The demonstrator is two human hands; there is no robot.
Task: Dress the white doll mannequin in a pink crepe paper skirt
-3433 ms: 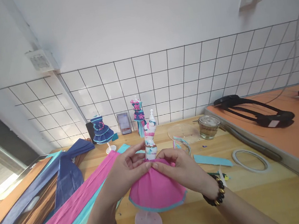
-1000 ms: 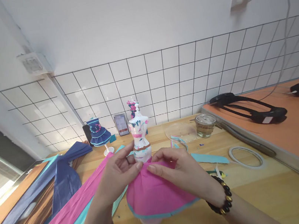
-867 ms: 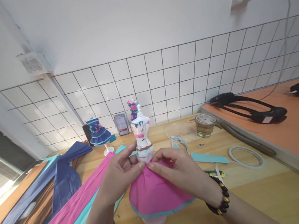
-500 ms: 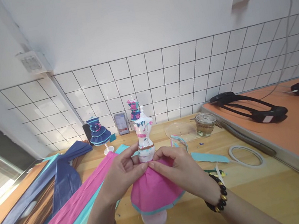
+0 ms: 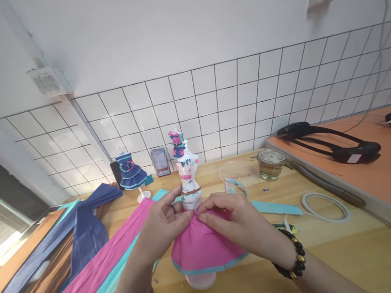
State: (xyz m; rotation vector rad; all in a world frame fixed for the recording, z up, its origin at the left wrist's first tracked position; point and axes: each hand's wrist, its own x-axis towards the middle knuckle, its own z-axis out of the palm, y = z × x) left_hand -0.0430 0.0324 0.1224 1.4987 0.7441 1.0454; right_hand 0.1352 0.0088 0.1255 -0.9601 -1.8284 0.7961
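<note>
well, the pink skirt (image 5: pixel 211 252) sits around the small white dress form (image 5: pixel 188 174), upright between both hands over the wooden table (image 5: pixel 308 262); at its waist the left hand (image 5: pixel 164 220) presses the cloth with its thumb, fingers loosely curled behind, while the right hand (image 5: pixel 237 216) pinches it just beside, thumb and forefinger nearly together. beyond, i see a blue-dressed form (image 5: pixel 131 171) near the tiled wall (image 5: pixel 230 107) and, rightward, a lidded glass jar (image 5: pixel 272 165).

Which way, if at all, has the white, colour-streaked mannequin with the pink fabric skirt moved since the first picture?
Yes: against the white square wall tiles, the mannequin has shifted left at its top, and it leans less than before.
</note>
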